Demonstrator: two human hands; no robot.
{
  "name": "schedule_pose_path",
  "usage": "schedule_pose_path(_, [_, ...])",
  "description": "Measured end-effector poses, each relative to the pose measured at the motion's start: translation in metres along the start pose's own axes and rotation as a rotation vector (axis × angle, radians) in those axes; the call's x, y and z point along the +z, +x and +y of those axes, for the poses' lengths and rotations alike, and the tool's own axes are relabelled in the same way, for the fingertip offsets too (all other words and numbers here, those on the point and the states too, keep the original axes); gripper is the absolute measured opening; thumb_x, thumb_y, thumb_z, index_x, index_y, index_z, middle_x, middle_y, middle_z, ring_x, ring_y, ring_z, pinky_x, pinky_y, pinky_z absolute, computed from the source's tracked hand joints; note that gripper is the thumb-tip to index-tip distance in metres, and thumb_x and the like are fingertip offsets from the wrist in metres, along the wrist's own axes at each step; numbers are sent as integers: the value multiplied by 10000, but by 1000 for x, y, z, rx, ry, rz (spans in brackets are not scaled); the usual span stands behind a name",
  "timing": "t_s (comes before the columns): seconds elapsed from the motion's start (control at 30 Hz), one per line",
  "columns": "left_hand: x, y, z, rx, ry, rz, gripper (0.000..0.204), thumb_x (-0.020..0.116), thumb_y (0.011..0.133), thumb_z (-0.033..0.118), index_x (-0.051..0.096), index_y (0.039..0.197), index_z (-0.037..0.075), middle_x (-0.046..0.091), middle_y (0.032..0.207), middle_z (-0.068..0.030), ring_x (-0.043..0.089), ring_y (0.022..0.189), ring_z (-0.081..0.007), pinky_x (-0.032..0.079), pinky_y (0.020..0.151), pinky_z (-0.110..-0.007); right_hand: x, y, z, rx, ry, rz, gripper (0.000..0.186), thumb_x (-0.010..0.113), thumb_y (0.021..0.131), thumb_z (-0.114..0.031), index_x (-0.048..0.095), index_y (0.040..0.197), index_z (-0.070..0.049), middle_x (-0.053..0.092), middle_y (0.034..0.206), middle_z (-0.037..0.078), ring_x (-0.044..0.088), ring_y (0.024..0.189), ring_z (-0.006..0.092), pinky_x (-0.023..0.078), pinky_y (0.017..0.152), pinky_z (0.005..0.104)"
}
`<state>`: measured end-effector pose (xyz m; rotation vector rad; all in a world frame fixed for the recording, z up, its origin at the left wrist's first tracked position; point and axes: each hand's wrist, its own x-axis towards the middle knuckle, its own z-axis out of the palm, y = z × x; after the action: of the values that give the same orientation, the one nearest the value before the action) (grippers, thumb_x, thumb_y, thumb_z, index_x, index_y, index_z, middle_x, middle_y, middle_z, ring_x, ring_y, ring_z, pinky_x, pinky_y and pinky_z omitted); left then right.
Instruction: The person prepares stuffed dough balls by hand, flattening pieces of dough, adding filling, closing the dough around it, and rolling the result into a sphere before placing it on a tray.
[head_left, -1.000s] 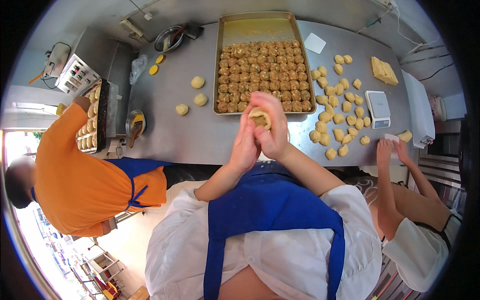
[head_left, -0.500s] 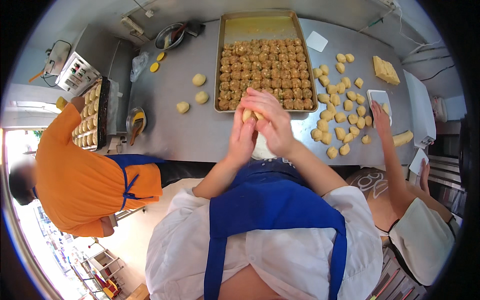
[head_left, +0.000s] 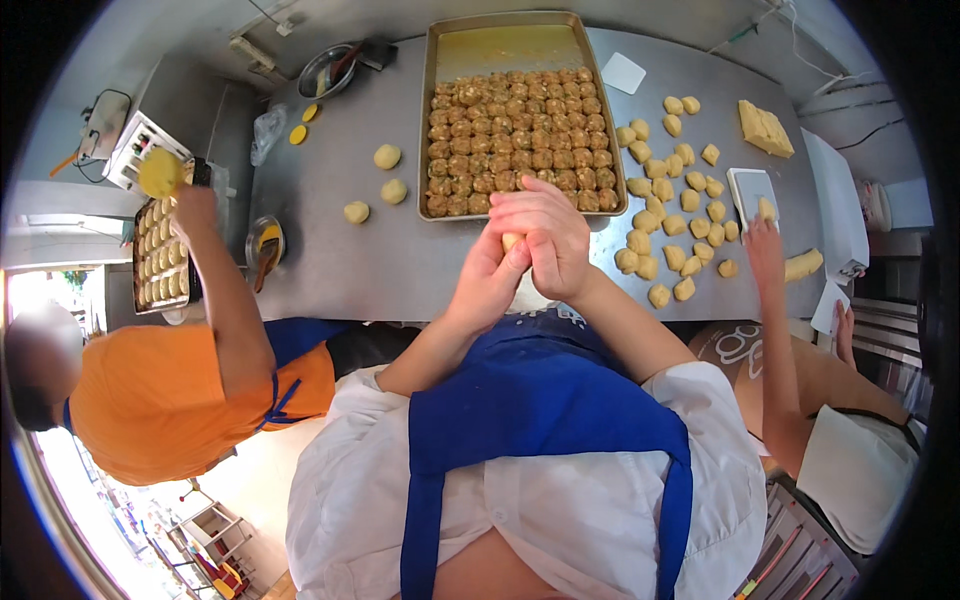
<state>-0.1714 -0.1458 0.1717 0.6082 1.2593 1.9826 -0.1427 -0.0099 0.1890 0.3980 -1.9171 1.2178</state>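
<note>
Both of my hands are cupped together just in front of the tray's near edge. A small piece of pale yellow dough point(head_left: 511, 241) shows between them, mostly hidden by the fingers. My left hand point(head_left: 484, 282) curls round it from below and the left. My right hand point(head_left: 556, 248) wraps over it from the right, its fingers crossing the left fingertips. Beyond them lies a large metal tray point(head_left: 508, 42) with rows of brown filling balls point(head_left: 520, 140). Several dough pieces point(head_left: 672, 225) lie to the right of the tray. Three smooth dough balls point(head_left: 393, 191) sit to its left.
At right, a co-worker's hand point(head_left: 764, 243) handles dough on a small scale point(head_left: 752, 188), near a dough slab point(head_left: 765, 128). At left, a co-worker in orange point(head_left: 150, 390) holds a yellow object point(head_left: 160, 174) near a black baking tray point(head_left: 197, 285). Bowls point(head_left: 262, 238) stand on the steel table point(head_left: 330, 270).
My hands have closed further round the dough, so less of it shows. The left co-worker's arm has swung across with the yellow object. The right co-worker's hand has shifted on the scale.
</note>
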Motion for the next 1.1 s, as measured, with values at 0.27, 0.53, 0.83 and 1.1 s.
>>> schedule_pose_path(0.27, [-17,17,16,-318,-783,112,834,408,915,714,409,1411,44,519,1356,-138,504,1279,-269,418,1079,-429,9,-23,1,160,-190,-229,443,600,901,-359,585,1245,-81,582,1318,96,459,1327,299,222,1122,577])
schedule_pose_path(0.53, [-17,14,-11,-429,-798,230,469,325,1047,480,499,1332,151,559,1272,-41,556,1182,-193,504,966,-352,7,-38,19,-44,-235,-230,379,679,843,-298,676,1187,-137,565,1357,127,485,1307,346,292,1116,511])
schedule_pose_path(0.83, [-22,21,-32,-519,-814,354,428,345,1038,453,554,1239,138,617,1141,-38,605,1037,-213,520,869,-395,7,-58,26,359,117,-243,458,525,946,-237,529,1382,-98,417,1465,252,430,1326,428,350,1093,461])
schedule_pose_path(1.1, [-133,-37,-51,-462,-982,890,655,390,1002,487,283,1470,40,410,1410,-262,392,1334,-416,356,1125,-525,-101,-153,82,901,-682,-402,300,634,875,-316,675,748,-47,683,791,160,643,756,350,488,685,460])
